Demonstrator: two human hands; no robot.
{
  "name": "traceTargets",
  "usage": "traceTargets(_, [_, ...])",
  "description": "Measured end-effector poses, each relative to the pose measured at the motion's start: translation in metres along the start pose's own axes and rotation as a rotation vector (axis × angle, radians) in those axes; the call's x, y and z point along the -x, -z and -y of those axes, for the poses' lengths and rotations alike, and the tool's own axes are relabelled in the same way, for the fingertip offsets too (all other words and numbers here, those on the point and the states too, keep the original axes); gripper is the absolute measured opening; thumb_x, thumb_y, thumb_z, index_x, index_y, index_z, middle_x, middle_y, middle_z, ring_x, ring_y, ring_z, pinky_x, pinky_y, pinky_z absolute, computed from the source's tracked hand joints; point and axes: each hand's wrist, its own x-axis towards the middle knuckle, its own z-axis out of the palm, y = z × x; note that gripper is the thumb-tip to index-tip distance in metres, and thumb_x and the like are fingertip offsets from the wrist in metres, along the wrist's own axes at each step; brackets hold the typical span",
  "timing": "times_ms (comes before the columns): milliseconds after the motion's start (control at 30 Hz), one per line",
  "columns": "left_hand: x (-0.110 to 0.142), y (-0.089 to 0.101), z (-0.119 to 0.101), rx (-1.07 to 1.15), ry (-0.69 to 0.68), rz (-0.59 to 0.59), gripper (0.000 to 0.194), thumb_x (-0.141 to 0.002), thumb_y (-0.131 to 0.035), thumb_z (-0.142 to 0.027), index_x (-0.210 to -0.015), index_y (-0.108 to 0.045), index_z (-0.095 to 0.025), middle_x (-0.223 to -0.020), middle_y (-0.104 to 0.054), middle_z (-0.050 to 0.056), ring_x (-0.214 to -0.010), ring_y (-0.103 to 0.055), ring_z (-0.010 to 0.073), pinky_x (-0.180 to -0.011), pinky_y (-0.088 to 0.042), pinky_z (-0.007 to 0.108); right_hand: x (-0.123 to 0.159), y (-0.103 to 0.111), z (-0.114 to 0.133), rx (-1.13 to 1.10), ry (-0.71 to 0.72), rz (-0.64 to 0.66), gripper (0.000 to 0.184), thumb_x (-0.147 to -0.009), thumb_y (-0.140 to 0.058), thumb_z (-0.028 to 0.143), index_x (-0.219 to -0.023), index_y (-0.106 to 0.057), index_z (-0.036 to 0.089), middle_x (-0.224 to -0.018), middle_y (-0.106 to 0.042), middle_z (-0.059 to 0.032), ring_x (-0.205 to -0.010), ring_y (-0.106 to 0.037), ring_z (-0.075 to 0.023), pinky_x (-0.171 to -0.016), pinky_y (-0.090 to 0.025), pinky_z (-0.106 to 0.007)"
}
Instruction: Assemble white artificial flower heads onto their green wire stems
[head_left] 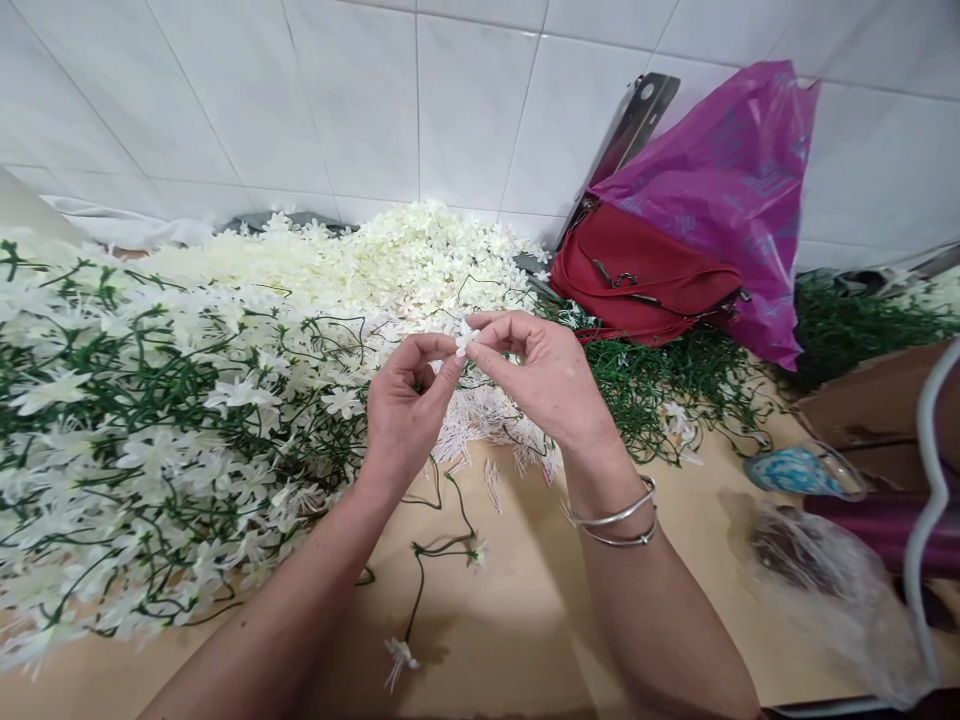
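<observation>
Between the fingertips of both hands is a small white artificial flower (pixel 464 338). My left hand (pixel 409 400) pinches it from the left, with thumb and forefinger together. From the right, my right hand (pixel 544 370) pinches it too; two silver bangles circle that wrist. Below the hands a green artificial stem (pixel 421 585) with white blossoms at its ends hangs or lies over the table; whether it joins the held flower is hidden. Behind the hands lies a pile of thin white stamens (pixel 472 420).
Finished-looking white flower stems (pixel 247 440) heap up at left. Loose cream petals (pixel 427 250) are piled by the tiled wall. At right are a red handbag (pixel 645 270), a purple plastic bag (pixel 727 180), green stems (pixel 645 390), a clear plastic bag (pixel 832 580) and a cardboard box (pixel 885 400).
</observation>
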Motion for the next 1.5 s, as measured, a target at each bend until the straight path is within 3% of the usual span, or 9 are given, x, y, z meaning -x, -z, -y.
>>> traceTargets(167, [-0.001,0.003,-0.001,-0.025,-0.028,0.033,0.008,-0.093,-0.073,-0.027,-0.095,-0.068,-0.021,-0.079,-0.061,-0.003,-0.052,-0.032,0.0078,-0.047,-0.025,0.024,-0.004,-0.002,-0.009,-0.135,0.022,0.02,0.009,-0.08,-0.077,0.021,-0.075,-0.07,0.022,-0.089,-0.077,-0.0018,-0.085,-0.07,-0.0178,-0.082,-0.055,-0.036])
traceTargets(400, [0.001,0.001,-0.003,-0.039,0.033,0.001,0.011,-0.094,-0.071,-0.026,-0.103,-0.069,-0.021,-0.083,-0.065,-0.001,-0.055,-0.034,0.0094,-0.05,-0.029,0.025,-0.003,-0.008,-0.014,-0.178,0.084,-0.106,0.013,-0.081,-0.08,0.02,-0.076,-0.069,0.022,-0.081,-0.072,0.0009,-0.079,-0.066,-0.0159,-0.078,-0.053,-0.034])
traceTargets(600, [0.002,0.001,-0.016,-0.071,0.137,-0.041,0.023,-0.087,-0.065,-0.019,-0.11,-0.067,-0.021,-0.089,-0.057,-0.001,-0.06,-0.036,0.0108,-0.052,-0.031,0.024,-0.007,-0.006,-0.018,-0.408,0.005,-0.083,0.025,-0.074,-0.09,0.027,-0.089,-0.07,0.025,-0.083,-0.068,0.0029,-0.076,-0.06,-0.0139,-0.074,-0.052,-0.031])
traceTargets(733, [0.007,0.002,-0.018,-0.054,0.302,0.029,0.047,-0.08,-0.059,-0.013,-0.126,-0.066,-0.023,-0.11,-0.06,0.005,-0.088,-0.055,0.0163,-0.071,-0.047,0.026,-0.011,0.0,-0.02,-0.472,-0.078,0.003,0.031,-0.073,-0.092,0.035,-0.098,-0.075,0.025,-0.088,-0.07,0.0004,-0.081,-0.061,-0.015,-0.08,-0.054,-0.033])
traceTargets(867, [0.016,0.005,-0.003,0.098,0.343,0.125,0.052,-0.078,-0.054,-0.012,-0.125,-0.072,-0.025,-0.126,-0.066,0.008,-0.121,-0.058,0.0236,-0.093,-0.052,0.033,-0.01,0.01,-0.024,-0.462,-0.135,0.005,0.029,-0.072,-0.092,0.04,-0.09,-0.075,0.024,-0.081,-0.066,0.0023,-0.075,-0.058,-0.0138,-0.078,-0.052,-0.032])
traceTargets(1133, [0.063,0.026,0.021,0.062,0.327,0.337,0.036,-0.099,-0.055,-0.021,-0.125,-0.078,-0.029,-0.106,-0.075,0.008,-0.089,-0.067,0.0205,-0.079,-0.058,0.035,0.046,0.022,-0.053,-0.408,-0.354,-0.075,0.032,-0.065,-0.094,0.036,-0.08,-0.07,0.021,-0.076,-0.065,0.0035,-0.072,-0.056,-0.0133,-0.073,-0.047,-0.029])
traceTargets(1300, [0.074,0.031,0.021,0.133,0.359,0.466,0.038,-0.105,-0.056,-0.035,-0.14,-0.062,-0.021,-0.109,-0.079,0.01,-0.081,-0.074,0.0164,-0.073,-0.06,0.031,0.081,0.017,-0.061,-0.501,-0.469,-0.115,0.034,-0.064,-0.097,0.036,-0.081,-0.071,0.023,-0.076,-0.065,0.0033,-0.071,-0.057,-0.0137,-0.07,-0.048,-0.027])
traceTargets(1367, [0.077,0.029,0.024,0.175,0.372,0.457,0.038,-0.105,-0.059,-0.039,-0.137,-0.055,-0.02,-0.109,-0.081,0.012,-0.077,-0.077,0.0171,-0.066,-0.06,0.029,0.085,0.016,-0.061,-0.539,-0.464,-0.12,0.035,-0.064,-0.098,0.033,-0.088,-0.074,0.024,-0.082,-0.067,0.0032,-0.072,-0.058,-0.0124,-0.071,-0.049,-0.025])
traceTargets(1500, [0.082,0.025,0.032,0.226,0.385,0.352,0.024,-0.101,-0.066,-0.04,-0.105,-0.054,-0.02,-0.101,-0.084,0.012,-0.076,-0.081,0.0183,-0.061,-0.058,0.025,0.089,0.016,-0.063,-0.541,-0.451,-0.045,0.041,-0.066,-0.098,0.033,-0.1,-0.077,0.027,-0.095,-0.074,0.0008,-0.076,-0.063,-0.0123,-0.075,-0.053,-0.026])
